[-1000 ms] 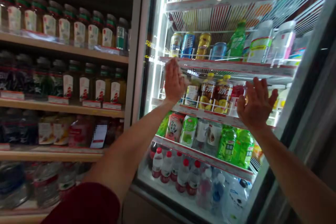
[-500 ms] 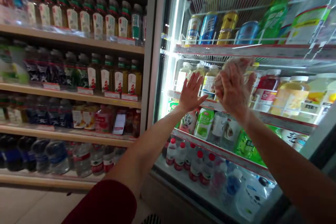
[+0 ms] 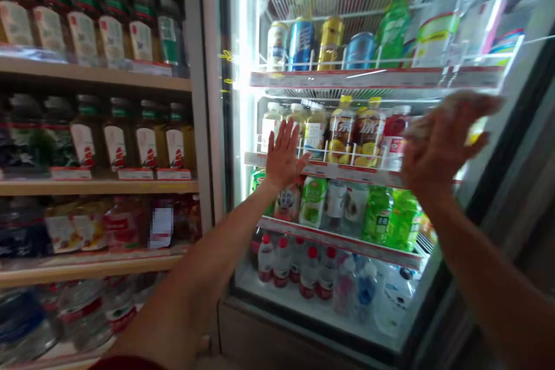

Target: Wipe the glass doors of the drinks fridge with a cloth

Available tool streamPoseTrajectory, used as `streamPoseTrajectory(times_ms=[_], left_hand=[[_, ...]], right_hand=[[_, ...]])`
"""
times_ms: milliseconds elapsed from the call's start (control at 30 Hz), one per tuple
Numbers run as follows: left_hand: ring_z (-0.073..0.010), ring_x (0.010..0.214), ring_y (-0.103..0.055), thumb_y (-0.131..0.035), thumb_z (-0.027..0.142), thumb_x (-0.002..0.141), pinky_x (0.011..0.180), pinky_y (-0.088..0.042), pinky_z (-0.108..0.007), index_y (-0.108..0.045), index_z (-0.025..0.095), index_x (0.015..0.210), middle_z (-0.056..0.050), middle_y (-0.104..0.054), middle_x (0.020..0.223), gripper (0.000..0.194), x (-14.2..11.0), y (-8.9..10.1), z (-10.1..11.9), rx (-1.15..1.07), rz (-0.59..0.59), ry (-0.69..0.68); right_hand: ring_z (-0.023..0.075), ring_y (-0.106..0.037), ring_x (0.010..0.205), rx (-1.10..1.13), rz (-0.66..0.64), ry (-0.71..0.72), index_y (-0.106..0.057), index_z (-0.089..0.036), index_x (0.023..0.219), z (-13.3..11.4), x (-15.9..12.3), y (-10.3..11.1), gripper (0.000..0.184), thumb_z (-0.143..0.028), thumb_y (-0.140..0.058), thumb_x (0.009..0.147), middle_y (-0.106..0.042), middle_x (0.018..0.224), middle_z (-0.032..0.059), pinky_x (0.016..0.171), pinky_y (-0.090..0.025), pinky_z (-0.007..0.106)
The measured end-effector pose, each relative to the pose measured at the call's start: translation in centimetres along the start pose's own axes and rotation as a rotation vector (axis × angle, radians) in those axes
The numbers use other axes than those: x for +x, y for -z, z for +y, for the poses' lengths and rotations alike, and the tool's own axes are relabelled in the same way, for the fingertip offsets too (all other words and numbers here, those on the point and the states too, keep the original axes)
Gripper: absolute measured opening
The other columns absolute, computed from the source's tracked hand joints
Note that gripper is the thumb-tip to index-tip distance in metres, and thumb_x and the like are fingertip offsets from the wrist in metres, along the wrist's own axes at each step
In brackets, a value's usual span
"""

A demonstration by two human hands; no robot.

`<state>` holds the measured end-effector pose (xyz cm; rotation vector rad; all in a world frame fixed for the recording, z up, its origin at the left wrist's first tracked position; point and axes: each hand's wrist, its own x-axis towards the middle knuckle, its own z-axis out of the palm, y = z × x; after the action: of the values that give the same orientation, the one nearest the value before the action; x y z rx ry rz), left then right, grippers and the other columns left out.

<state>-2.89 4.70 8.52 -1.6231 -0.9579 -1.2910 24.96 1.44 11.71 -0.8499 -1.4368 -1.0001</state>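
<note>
My left hand (image 3: pixel 282 159) is spread with its fingers pointing up, flat at the glass door (image 3: pixel 277 84) of a lit drinks cooler. Bottles on the middle shelf show behind it. Further right, my right hand (image 3: pixel 437 156) holds a crumpled, pale brownish cloth (image 3: pixel 470 107) against the same glass, near the door's right side. The cloth and the right fingers are blurred, and part of the cloth is hidden behind the hand.
Inside the cooler stand cans (image 3: pixel 277 46), a green bottle (image 3: pixel 394 29), tea bottles (image 3: pixel 340 133) and small red-capped bottles (image 3: pixel 281 263). A dark door frame (image 3: pixel 489 167) borders the glass at right. Wooden shelves (image 3: pixel 95 187) of bottled drinks stand at left.
My right hand has swept the cloth to the right across the glass, uncovering the tea bottles. My left hand stays spread on the glass. The view has turned right.
</note>
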Motion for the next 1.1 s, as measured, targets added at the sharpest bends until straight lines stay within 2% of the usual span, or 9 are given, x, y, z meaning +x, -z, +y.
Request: streamPoseTrajectory(times_ms=[133, 200, 300, 367, 567, 633, 800, 1000, 1100], left_hand=[[-0.0213, 0.138, -0.011, -0.034, 0.049, 0.087, 0.112, -0.008, -0.041, -0.023, 0.011, 0.139, -0.014, -0.024, 0.146, 0.065, 0.0, -0.2, -0.2, -0.027, 0.031, -0.016], [-0.0212, 0.137, -0.012, -0.036, 0.046, 0.087, 0.112, -0.008, -0.041, -0.024, 0.012, 0.139, -0.013, -0.025, 0.146, 0.063, -0.2, -0.4, -0.1, -0.035, 0.055, -0.004], [-0.0215, 0.138, -0.011, -0.037, 0.041, 0.088, 0.112, -0.006, -0.043, -0.023, 0.014, 0.140, -0.013, -0.023, 0.146, 0.061, -0.6, -0.8, 0.9, -0.036, 0.091, 0.040], [-0.0222, 0.138, -0.009, -0.037, 0.039, 0.088, 0.112, -0.005, -0.044, -0.021, 0.012, 0.140, -0.014, -0.021, 0.146, 0.060, -1.1, -1.2, 2.0, -0.040, 0.103, 0.036], [-0.0211, 0.137, -0.015, -0.040, 0.042, 0.088, 0.112, -0.006, -0.041, -0.021, 0.015, 0.140, -0.012, -0.028, 0.144, 0.062, -2.7, -2.0, 4.9, -0.069, 0.045, -0.102], [-0.0213, 0.137, -0.014, -0.040, 0.042, 0.087, 0.112, -0.007, -0.042, -0.021, 0.015, 0.140, -0.012, -0.028, 0.144, 0.062, -2.8, -2.0, 5.1, -0.076, 0.037, -0.096], [-0.0220, 0.137, -0.011, -0.039, 0.041, 0.088, 0.112, -0.006, -0.044, -0.018, 0.013, 0.141, -0.013, -0.025, 0.145, 0.063, -2.8, -2.2, 5.1, -0.061, 0.018, -0.072], [-0.0221, 0.137, -0.012, -0.041, 0.041, 0.087, 0.112, -0.007, -0.044, -0.020, 0.015, 0.141, -0.012, -0.025, 0.145, 0.063, -3.0, -2.2, 5.1, -0.069, 0.022, -0.078], [-0.0215, 0.137, -0.012, -0.042, 0.040, 0.087, 0.112, -0.007, -0.044, -0.020, 0.016, 0.141, -0.012, -0.026, 0.145, 0.063, -3.0, -2.2, 5.0, -0.060, 0.022, -0.071]], right_hand=[[0.0251, -0.026, 0.134, -0.095, -0.158, 0.258, -0.035, -0.018, 0.134, -2.0, -1.6, -0.5, 0.052, -0.033, -0.037, 0.085, -0.031, 0.145, 0.0100, 0.108, -0.013, 0.053], [0.0246, -0.027, 0.134, -0.140, -0.115, 0.187, -0.033, -0.018, 0.136, -0.1, -1.6, 0.2, 0.053, -0.031, -0.037, 0.085, -0.032, 0.144, 0.0098, 0.108, -0.014, 0.053], [0.0303, -0.027, 0.133, -0.228, 0.096, -0.145, -0.029, -0.013, 0.138, 3.4, -1.0, 1.6, 0.058, -0.030, -0.038, 0.083, -0.031, 0.143, 0.0163, 0.104, -0.017, 0.059], [0.0318, -0.027, 0.133, -0.244, 0.148, -0.215, -0.026, -0.011, 0.139, 3.6, -0.8, 1.7, 0.059, -0.028, -0.037, 0.083, -0.030, 0.143, 0.0187, 0.102, -0.019, 0.061], [0.0207, -0.025, 0.135, -0.116, -0.174, 0.233, -0.020, -0.024, 0.141, -1.6, -3.1, 0.1, 0.058, -0.025, -0.037, 0.085, -0.034, 0.143, 0.0053, 0.111, -0.013, 0.049], [0.0211, -0.027, 0.134, -0.132, -0.130, 0.173, -0.020, -0.025, 0.141, -0.4, -3.6, 0.7, 0.058, -0.023, -0.036, 0.085, -0.034, 0.143, 0.0048, 0.111, -0.014, 0.050], [0.0288, -0.025, 0.134, -0.233, 0.160, -0.195, -0.020, -0.019, 0.141, 3.5, -4.3, 1.9, 0.057, -0.023, -0.034, 0.086, -0.027, 0.146, 0.0109, 0.104, -0.017, 0.060], [0.0197, -0.026, 0.135, -0.113, -0.179, 0.207, -0.020, -0.025, 0.141, -0.6, -7.3, 1.1, 0.058, -0.024, -0.037, 0.086, -0.034, 0.143, 0.0045, 0.111, -0.012, 0.048], [0.0224, -0.028, 0.133, -0.160, -0.061, 0.014, -0.023, -0.023, 0.140, 1.7, -7.3, 2.1, 0.056, -0.023, -0.036, 0.086, -0.032, 0.144, 0.0071, 0.110, -0.011, 0.051]])
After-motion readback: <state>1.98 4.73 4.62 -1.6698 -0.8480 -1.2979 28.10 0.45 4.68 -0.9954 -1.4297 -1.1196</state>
